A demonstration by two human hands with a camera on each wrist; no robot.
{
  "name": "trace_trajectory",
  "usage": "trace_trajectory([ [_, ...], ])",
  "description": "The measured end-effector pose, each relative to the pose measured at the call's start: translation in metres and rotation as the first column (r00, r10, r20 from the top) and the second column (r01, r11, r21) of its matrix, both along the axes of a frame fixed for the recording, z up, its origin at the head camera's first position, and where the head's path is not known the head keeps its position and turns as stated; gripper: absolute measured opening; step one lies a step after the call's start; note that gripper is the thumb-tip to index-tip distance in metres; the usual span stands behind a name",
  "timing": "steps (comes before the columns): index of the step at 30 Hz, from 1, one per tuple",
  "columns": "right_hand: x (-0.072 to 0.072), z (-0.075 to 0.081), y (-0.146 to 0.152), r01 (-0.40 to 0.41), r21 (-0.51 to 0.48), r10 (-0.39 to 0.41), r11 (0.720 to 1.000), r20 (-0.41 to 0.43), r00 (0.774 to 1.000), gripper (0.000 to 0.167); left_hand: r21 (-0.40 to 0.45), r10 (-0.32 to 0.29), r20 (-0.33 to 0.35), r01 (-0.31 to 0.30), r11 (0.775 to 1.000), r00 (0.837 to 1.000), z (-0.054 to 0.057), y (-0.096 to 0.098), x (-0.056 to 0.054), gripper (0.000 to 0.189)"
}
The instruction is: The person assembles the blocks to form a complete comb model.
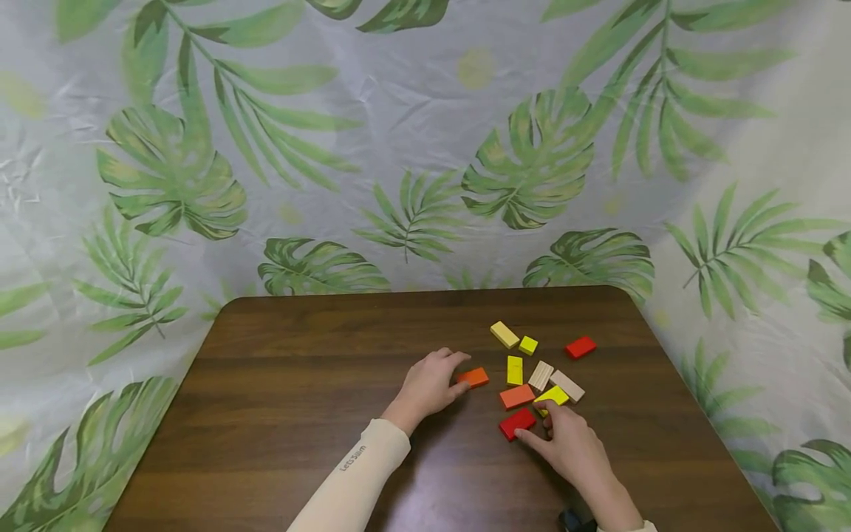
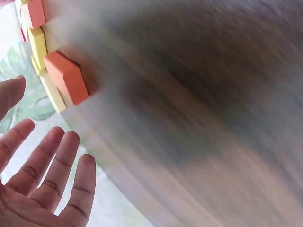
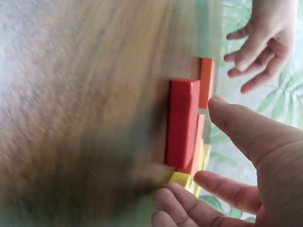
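Head view: the right hand (image 1: 568, 447) is released, thumb and fingers loosely bent around nothing; whether its tips touch anything I cannot tell. Just beyond its thumb, flat on the brown wood-grain desk (image 1: 299, 399), is a glossy red rectangular block (image 1: 517, 424), apparently painted wood. It should be light, stiff and hard to damage, a little slippery on its smooth paint; pinch it across the two long narrow sides. At the same hand's index finger is a bright yellow block (image 1: 553, 397), partly covered, its outline unclear; an exposed edge would suit a fingertip.

Ahead of the thumb lies a matt orange rectangular block (image 1: 517, 397), easily taken by its sides. The left hand (image 1: 432, 380) is also empty, fingers spread, hovering by a second orange rectangular block (image 1: 474, 377), which its thumb and index finger could span. Ahead of the right hand, two bare wooden blocks (image 1: 541, 375) (image 1: 567, 385) should grip better, their surface looking drier.

Writing: dark letters on the cream sleeve (image 1: 362, 473) behind the left hand seem to read "Lets Slim", though small and slanted. I can read no lettering on the blocks.
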State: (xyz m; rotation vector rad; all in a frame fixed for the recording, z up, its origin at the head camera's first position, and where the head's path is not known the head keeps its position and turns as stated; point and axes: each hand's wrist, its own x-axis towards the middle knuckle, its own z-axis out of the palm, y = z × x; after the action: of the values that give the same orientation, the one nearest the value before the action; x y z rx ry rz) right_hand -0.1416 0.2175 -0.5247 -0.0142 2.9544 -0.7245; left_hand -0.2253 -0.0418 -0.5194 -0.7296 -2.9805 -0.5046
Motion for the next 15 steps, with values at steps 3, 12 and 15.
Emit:
trace_trajectory([
  [3,0.002,-0.004,-0.001,0.001,-0.004,-0.001,1.000,-0.031,1.000,0.066,0.006,0.000,0.014,-0.001,1.000,1.000,-0.003,0.007,-0.001,0.051],
  [12,0.002,-0.009,-0.004,0.014,-0.017,-0.015,1.000,-0.037,0.999,0.064,-0.001,-0.004,0.032,0.004,1.000,0.999,-0.012,0.018,0.000,0.048],
  [15,0.002,-0.009,-0.005,0.015,-0.014,-0.016,1.000,-0.039,0.999,0.063,-0.014,-0.006,-0.004,0.006,1.000,1.000,-0.016,0.019,-0.001,0.046],
])
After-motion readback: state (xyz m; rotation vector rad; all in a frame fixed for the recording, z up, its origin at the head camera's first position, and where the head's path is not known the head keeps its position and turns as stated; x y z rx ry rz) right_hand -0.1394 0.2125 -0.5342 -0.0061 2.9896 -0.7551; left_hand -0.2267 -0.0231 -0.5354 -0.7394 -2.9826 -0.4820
